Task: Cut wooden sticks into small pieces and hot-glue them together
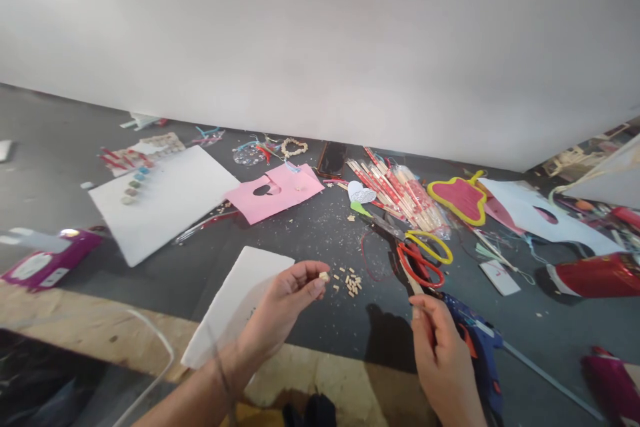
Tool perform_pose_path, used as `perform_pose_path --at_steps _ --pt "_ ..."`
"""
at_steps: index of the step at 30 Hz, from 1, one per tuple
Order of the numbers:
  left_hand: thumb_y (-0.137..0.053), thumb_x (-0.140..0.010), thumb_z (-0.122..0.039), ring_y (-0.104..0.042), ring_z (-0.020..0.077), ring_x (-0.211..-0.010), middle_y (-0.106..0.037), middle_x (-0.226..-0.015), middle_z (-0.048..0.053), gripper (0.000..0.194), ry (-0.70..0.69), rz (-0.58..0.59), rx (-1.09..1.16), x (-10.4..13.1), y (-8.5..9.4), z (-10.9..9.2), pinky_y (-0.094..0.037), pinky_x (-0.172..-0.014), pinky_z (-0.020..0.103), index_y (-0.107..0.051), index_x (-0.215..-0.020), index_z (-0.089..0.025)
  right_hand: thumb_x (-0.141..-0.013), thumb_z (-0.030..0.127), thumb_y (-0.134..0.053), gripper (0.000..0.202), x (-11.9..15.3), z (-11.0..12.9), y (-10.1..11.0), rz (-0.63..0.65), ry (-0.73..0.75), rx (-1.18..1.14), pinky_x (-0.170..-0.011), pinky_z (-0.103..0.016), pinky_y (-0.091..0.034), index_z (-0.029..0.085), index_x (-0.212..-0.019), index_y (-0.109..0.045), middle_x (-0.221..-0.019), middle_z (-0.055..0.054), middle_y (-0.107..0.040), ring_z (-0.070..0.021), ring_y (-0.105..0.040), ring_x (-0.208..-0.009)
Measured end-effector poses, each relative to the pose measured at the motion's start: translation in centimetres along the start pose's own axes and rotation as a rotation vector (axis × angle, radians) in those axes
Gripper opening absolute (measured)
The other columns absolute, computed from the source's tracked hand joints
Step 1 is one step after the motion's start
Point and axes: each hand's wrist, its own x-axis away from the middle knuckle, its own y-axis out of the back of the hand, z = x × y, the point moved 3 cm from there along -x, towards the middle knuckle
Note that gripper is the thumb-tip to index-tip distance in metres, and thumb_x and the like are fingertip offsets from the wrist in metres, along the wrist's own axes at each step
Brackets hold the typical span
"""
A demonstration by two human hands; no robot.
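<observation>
My left hand (280, 307) pinches a small pale wooden piece (324, 277) between thumb and fingertips. Just right of it, a loose pile of short cut wooden bits (353, 282) lies on the dark table. My right hand (443, 353) is closed on what looks like a pale wooden stick (415, 288), mostly hidden by the fingers. Beyond its tip lie red-handled scissors (420, 270) and a yellow-handled pair (435, 247). A blue glue gun (483, 353) rests beside and partly behind the right hand. White foam board (245, 287) lies under my left forearm.
Paper-wrapped chopsticks (400, 190) and a phone (333, 159) lie farther back. Pink cut paper (280, 193) and a large white sheet (170, 200) are on the left. A red can (595, 277) lies at right, a purple box (50, 260) at far left. A white panel (310, 47) stands behind.
</observation>
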Motion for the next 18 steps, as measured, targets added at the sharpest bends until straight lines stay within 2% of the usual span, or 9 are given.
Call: perform_pose_path --at_steps 4,8,11,13,14,16,17,18 --pt "-0.066 -0.08 -0.037 -0.051 0.0097 -0.072 -0.06 -0.084 0.002 0.026 -0.021 -0.019 0.0 -0.3 0.3 -0.6 -0.041 -0.07 0.023 -0.061 -0.095 -0.016 -0.087 0.03 -0.043 0.018 -0.2 -0.2 1.5 -0.024 -0.014 0.042 -0.058 -0.019 -0.051 0.021 -0.089 -0.059 -0.076 -0.002 -0.068 -0.0135 -0.065 -0.061" --pt "-0.069 -0.077 -0.036 -0.053 0.0102 -0.075 -0.061 -0.089 0.002 0.029 -0.099 -0.154 0.093 -0.8 1.7 -1.7 -0.043 -0.073 0.023 -0.059 -0.097 -0.018 -0.085 0.033 -0.046 0.02 0.2 -1.3 3.2 0.016 -0.078 0.076 -0.06 -0.019 -0.052 0.021 -0.089 -0.062 -0.076 -0.003 -0.07 -0.0148 -0.067 -0.064" --pt "-0.07 -0.077 -0.035 -0.052 0.0098 -0.075 -0.06 -0.088 0.001 0.029 -0.174 -0.218 0.101 -0.9 2.5 -2.4 -0.042 -0.072 0.022 -0.059 -0.098 -0.019 -0.085 0.034 -0.049 0.02 0.6 -1.8 3.1 0.19 -0.093 0.051 -0.06 -0.018 -0.052 0.022 -0.092 -0.063 -0.075 -0.001 -0.071 -0.0144 -0.068 -0.065" --pt "-0.068 -0.078 -0.034 -0.051 0.0094 -0.074 -0.059 -0.087 0.0 0.027 -0.196 -0.205 0.028 -0.8 2.3 -2.4 -0.041 -0.072 0.021 -0.06 -0.099 -0.02 -0.082 0.032 -0.054 0.022 0.9 -1.3 2.3 0.349 -0.071 0.011 -0.057 -0.018 -0.052 0.023 -0.1 -0.064 -0.073 0.0 -0.07 -0.0134 -0.066 -0.062" --pt "-0.067 -0.079 -0.034 -0.05 0.0095 -0.074 -0.059 -0.086 0.0 0.025 -0.193 -0.186 -0.03 -0.7 2.1 -2.3 -0.041 -0.071 0.021 -0.06 -0.099 -0.02 -0.078 0.03 -0.058 0.028 1.0 -0.8 1.8 0.42 -0.046 -0.006 -0.057 -0.018 -0.052 0.023 -0.105 -0.063 -0.078 -0.001 -0.07 -0.0135 -0.066 -0.064" --pt "-0.064 -0.081 -0.032 -0.05 0.0101 -0.076 -0.06 -0.086 0.001 0.021 -0.17 -0.124 -0.162 -0.5 1.3 -1.9 -0.041 -0.07 0.02 -0.062 -0.097 -0.019 -0.07 0.025 -0.066 0.046 1.0 0.5 1.0 0.513 0.003 -0.03 -0.056 -0.019 -0.052 0.024 -0.115 -0.061 -0.104 -0.005 -0.069 -0.015 -0.067 -0.073" --pt "-0.063 -0.082 -0.032 -0.051 0.0108 -0.077 -0.06 -0.087 0.001 0.019 -0.154 -0.081 -0.221 -0.3 0.9 -1.7 -0.041 -0.07 0.02 -0.062 -0.095 -0.018 -0.069 0.025 -0.067 0.049 0.9 1.2 0.7 0.532 0.022 -0.046 -0.056 -0.019 -0.052 0.024 -0.117 -0.06 -0.117 -0.007 -0.064 -0.0159 -0.067 -0.079" --pt "-0.062 -0.082 -0.031 -0.051 0.0114 -0.078 -0.061 -0.087 0.002 0.018 -0.14 -0.034 -0.268 -0.2 0.4 -1.4 -0.041 -0.069 0.021 -0.062 -0.095 -0.018 -0.071 0.026 -0.066 0.043 0.8 1.8 0.5 0.532 0.032 -0.067 -0.056 -0.02 -0.052 0.023 -0.114 -0.062 -0.121 -0.008 -0.061 -0.0163 -0.066 -0.081"
